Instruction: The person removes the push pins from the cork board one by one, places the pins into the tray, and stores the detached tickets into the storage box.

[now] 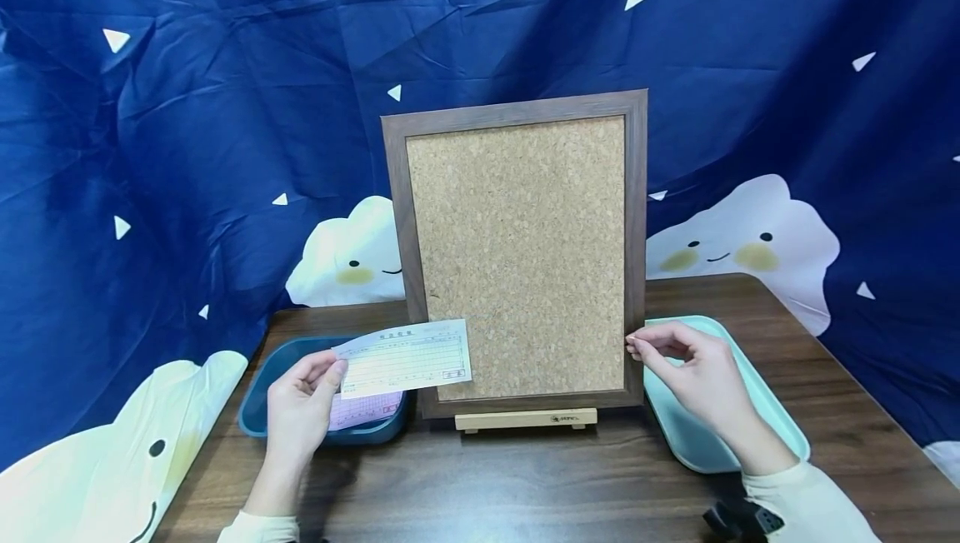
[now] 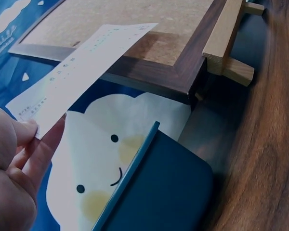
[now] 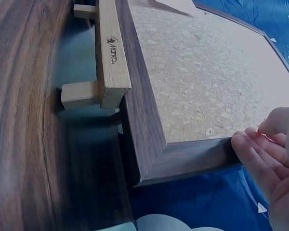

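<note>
Thumb and fingers of the left hand [image 1: 300, 401] pinch a printed paper form [image 1: 405, 357] by its left end. This white slip, with a ruled table, tilts in front of the lower left corner of the cork board [image 1: 517, 251], which has a dark wooden frame. At the board's lower right frame edge, the right hand [image 1: 693, 368] has thumb and fingertips brought together. They seem to pinch something tiny, too small and hidden to identify. In the right wrist view, those fingers [image 3: 267, 166] are close by the frame [image 3: 192, 156].
A light wooden easel [image 1: 525, 420] supports the board on the brown table [image 1: 495, 476]. Left of it, a blue tray [image 1: 375, 435] holds pink printed slips [image 1: 360, 411]. A pale teal tray [image 1: 697, 443] lies under the right hand. Blue cloud-print cloth [image 1: 510, 18] hangs behind.
</note>
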A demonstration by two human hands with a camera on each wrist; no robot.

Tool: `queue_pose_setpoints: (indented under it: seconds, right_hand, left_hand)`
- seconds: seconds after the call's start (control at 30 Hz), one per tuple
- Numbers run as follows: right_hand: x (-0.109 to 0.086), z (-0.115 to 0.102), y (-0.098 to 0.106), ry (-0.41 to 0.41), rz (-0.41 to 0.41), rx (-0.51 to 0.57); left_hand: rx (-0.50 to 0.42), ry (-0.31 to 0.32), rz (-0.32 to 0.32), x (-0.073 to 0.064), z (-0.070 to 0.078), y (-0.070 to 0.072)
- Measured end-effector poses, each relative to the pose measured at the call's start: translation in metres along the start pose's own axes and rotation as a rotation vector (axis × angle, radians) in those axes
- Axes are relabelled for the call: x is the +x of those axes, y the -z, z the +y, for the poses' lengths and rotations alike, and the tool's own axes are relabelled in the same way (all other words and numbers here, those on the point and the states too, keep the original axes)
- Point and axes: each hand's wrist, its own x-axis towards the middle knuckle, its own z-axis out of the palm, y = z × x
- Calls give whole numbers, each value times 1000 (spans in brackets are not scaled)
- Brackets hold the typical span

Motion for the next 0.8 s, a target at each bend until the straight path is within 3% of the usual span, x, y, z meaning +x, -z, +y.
queue_pose_setpoints:
  seconds: [0.27, 0.57, 0.8]
  right_hand:
    - [-1, 3, 7, -47, 3, 2]
    - [-4, 5, 13, -91, 6, 28]
    - [-7, 10, 20, -124, 21, 17]
  left_hand:
    - [9, 13, 31, -2, -5, 6]
    - [1, -16, 67, 1, -14, 14]
    - [3, 18, 92, 4, -19, 21]
